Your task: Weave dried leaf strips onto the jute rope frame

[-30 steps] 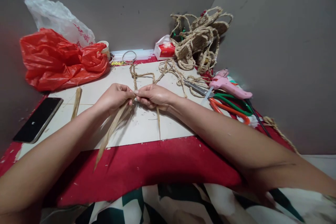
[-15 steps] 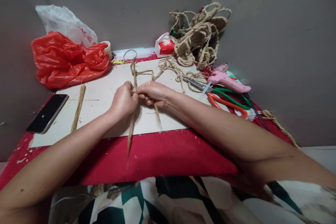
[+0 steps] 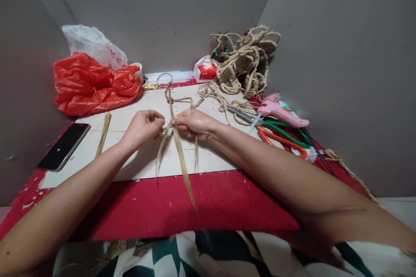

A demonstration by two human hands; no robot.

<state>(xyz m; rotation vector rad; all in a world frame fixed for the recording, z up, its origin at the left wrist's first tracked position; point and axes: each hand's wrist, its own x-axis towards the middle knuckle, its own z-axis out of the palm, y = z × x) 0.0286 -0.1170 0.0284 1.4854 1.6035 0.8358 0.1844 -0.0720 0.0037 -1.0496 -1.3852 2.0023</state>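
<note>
My left hand [image 3: 143,127] and my right hand [image 3: 192,122] meet over a pale board [image 3: 130,114] on the table. Both are closed in a pinch on dry straw strips [image 3: 181,161] where a braided straw rope [image 3: 170,97] ends. Loose strip ends hang down from my fingers toward the red cloth [image 3: 182,203]. The rope runs away from my hands toward the back of the board.
A black phone [image 3: 64,146] and a spare straw strip [image 3: 103,134] lie left. A red plastic bag [image 3: 92,84] and white bag [image 3: 94,43] sit back left. A straw rope pile [image 3: 243,62], tissue pack [image 3: 204,70], pink glue gun [image 3: 281,110] and scissors [image 3: 279,132] lie right.
The long strip has swung from under my left hand to hang below my right hand. My left hand has drawn slightly apart from the right.
</note>
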